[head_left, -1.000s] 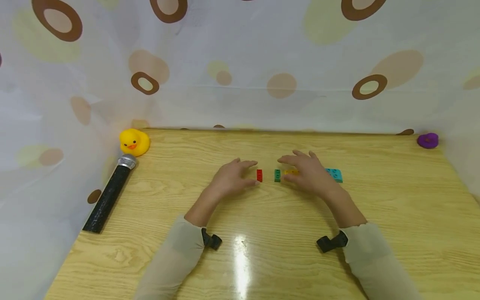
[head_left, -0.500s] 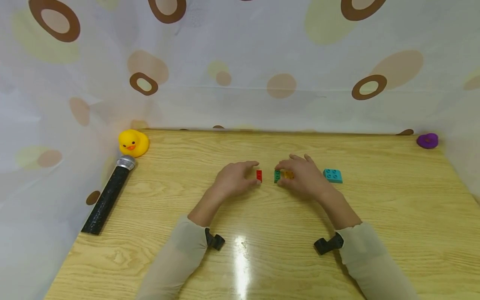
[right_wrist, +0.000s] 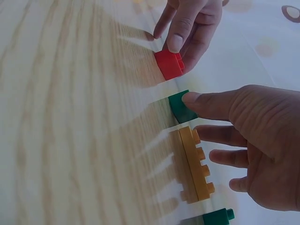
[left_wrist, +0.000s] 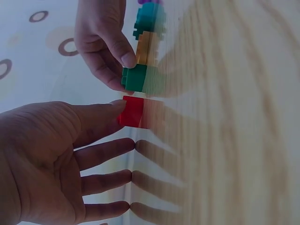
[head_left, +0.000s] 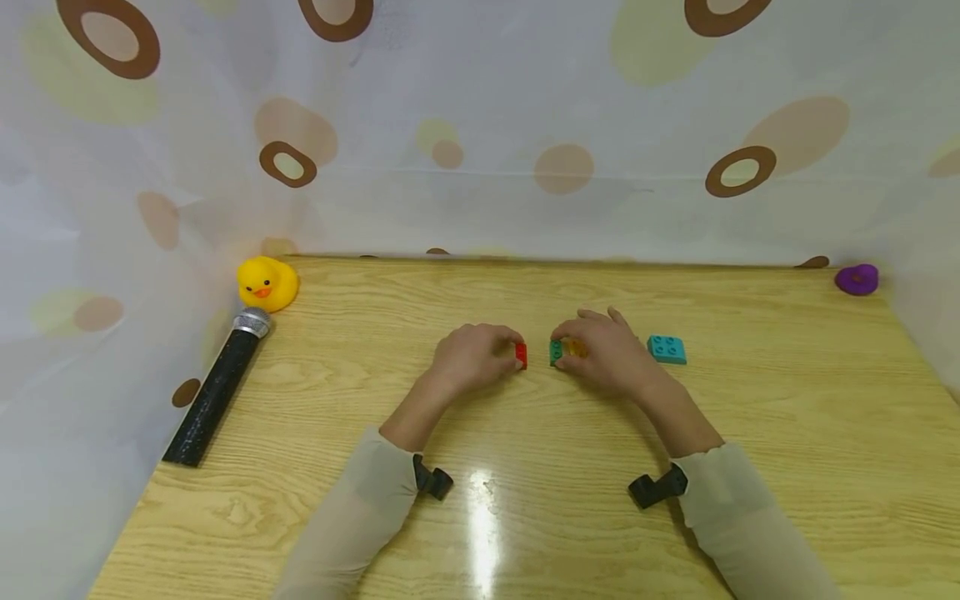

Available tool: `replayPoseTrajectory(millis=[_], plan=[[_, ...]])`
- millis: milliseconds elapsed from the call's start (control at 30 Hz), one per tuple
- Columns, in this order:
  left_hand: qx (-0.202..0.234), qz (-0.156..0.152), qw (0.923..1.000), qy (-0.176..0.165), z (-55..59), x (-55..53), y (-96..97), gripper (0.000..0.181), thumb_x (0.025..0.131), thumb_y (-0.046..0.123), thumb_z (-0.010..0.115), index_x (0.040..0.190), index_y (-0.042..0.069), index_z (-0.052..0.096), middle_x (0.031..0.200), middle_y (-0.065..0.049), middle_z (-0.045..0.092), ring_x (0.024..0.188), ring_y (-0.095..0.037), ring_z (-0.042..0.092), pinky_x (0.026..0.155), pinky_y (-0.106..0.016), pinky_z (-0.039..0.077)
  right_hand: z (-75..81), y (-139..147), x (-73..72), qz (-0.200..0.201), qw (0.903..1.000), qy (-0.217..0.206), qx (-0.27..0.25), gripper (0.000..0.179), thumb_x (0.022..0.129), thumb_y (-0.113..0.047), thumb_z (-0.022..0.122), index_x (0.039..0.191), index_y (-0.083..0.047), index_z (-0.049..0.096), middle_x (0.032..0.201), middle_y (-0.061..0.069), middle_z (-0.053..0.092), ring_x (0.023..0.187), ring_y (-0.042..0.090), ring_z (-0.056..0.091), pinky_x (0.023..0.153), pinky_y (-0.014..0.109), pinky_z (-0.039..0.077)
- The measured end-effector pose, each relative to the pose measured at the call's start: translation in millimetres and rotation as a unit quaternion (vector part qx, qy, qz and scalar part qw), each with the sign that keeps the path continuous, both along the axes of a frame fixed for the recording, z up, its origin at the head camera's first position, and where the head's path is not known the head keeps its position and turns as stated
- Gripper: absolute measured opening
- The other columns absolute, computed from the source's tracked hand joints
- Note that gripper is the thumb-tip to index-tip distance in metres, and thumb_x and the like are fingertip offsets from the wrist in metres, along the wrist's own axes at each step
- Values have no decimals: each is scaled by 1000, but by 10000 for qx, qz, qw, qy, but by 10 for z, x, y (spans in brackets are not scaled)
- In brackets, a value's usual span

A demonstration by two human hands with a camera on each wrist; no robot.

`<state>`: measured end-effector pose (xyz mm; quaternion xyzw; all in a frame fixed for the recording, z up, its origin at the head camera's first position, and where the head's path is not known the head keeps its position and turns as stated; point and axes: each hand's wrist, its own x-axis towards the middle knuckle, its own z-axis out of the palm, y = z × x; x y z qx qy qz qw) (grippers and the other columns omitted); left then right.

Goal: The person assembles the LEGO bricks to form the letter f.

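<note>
My left hand (head_left: 471, 357) pinches a small red toy brick (head_left: 522, 356) by its two ends between thumb and index finger. In the left wrist view the other fingers are spread, their tips down at the wooden table. Just right of it, my right hand (head_left: 611, 352) pinches a small green toy brick (head_left: 556, 353) the same way, its thumb on the near end in the right wrist view. A narrow gap separates the two bricks. Under the right hand lies a longer yellow-orange brick (right_wrist: 193, 164), close beside the green one. A turquoise brick (head_left: 667, 350) lies beyond it to the right.
A yellow rubber duck (head_left: 267, 284) and a black microphone (head_left: 217, 392) with a silver head are at the left edge of the wooden table (head_left: 375, 533). A small purple toy (head_left: 857, 279) sits at the back right corner. Patterned cloth (head_left: 480, 208) hangs behind and at the sides.
My right hand has moved left and closed its thumb and index finger on the green brick, uncovering the turquoise one. My left thumb and index finger have closed on the red brick.
</note>
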<state>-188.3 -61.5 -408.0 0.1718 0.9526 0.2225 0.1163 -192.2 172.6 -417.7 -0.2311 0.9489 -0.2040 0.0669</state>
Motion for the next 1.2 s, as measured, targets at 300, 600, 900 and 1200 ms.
replayPoseTrajectory(millis=[300, 600, 900, 1200], plan=[[-90, -5, 9999, -82, 13, -1, 11, 32, 96, 36, 67, 128, 31, 72, 122, 0, 74, 92, -22, 68, 60, -32, 47, 26, 22, 2, 104, 9998, 27, -162, 37, 94, -22, 75, 128, -8, 68, 130, 14, 69, 129, 39, 59, 122, 64, 16], [-108, 97, 9997, -187, 15, 16, 11, 33, 95, 35, 69, 128, 32, 72, 117, 0, 76, 76, -17, 60, 54, -31, 44, 42, 35, 18, 59, 9986, -17, -526, 41, 96, -20, 71, 134, -7, 62, 129, 14, 70, 112, 35, 69, 123, 56, 23], [160, -54, 9996, -226, -8, 8, 25, 31, 95, 34, 70, 126, 30, 74, 119, 2, 76, 99, -16, 69, 69, -30, 50, 88, 1, 47, 51, 9964, -176, -824, 41, 96, -21, 71, 135, -10, 63, 134, 12, 67, 125, 36, 62, 102, 55, 49], [230, -73, 9993, -281, -32, 12, 27, 34, 95, 34, 69, 129, 28, 72, 114, -2, 76, 79, -13, 60, 60, -28, 45, 106, -78, 104, 105, 9937, -245, -1090, 39, 96, -21, 71, 133, -12, 65, 133, 9, 69, 126, 32, 62, 100, 53, 51]])
